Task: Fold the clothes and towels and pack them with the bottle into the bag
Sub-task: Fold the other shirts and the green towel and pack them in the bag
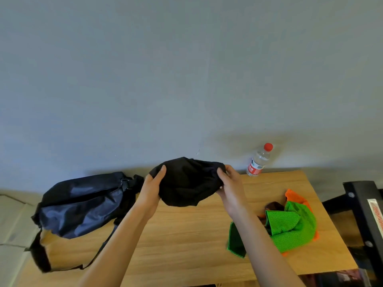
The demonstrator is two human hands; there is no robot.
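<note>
A black garment [186, 183] hangs bunched above the wooden table [176, 241]. My left hand [153, 187] grips its left edge, thumb on top. My right hand [230, 183] pinches its right edge. A dark navy bag [83, 204] lies on the table's left side, its strap [99, 251] trailing toward the front edge. A clear water bottle [259, 160] with a red cap and red label stands at the back right by the wall. A pile of green and orange mesh towels [290, 224] lies on the right, with a dark green cloth [236, 241] next to it.
A grey wall rises right behind the table. A black metal frame [364, 220] stands past the table's right edge. Pale flooring or cardboard [12, 220] lies to the left of the table. A small dark brown item [273, 206] peeks out behind the towels.
</note>
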